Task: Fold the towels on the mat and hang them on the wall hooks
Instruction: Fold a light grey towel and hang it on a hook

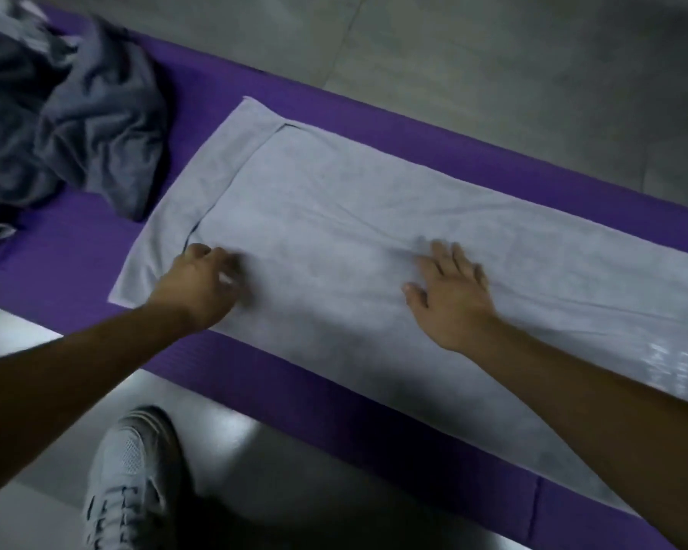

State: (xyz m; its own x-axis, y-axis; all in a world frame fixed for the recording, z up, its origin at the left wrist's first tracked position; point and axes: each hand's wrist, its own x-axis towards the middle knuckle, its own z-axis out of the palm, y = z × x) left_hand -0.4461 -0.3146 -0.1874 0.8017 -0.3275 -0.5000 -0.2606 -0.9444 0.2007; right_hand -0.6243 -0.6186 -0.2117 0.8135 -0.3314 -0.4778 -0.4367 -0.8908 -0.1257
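A pale grey towel (354, 216) lies spread lengthwise on the purple mat (433, 148), folded over itself so that a lower layer's edge shows along its left end. My right hand (449, 287) rests flat on the towel near its middle, fingers straight and spread. My left hand (203, 279) touches the towel near its left end with fingers bent downward; motion blur hides whether they pinch any cloth. A crumpled heap of darker grey towels (68, 113) sits on the mat at the far left.
Grey tiled floor (493, 45) lies beyond the mat and glossy pale floor (36, 351) on the near side. My white sneaker (132, 478) stands on that floor just short of the mat's near edge. No wall hooks are in view.
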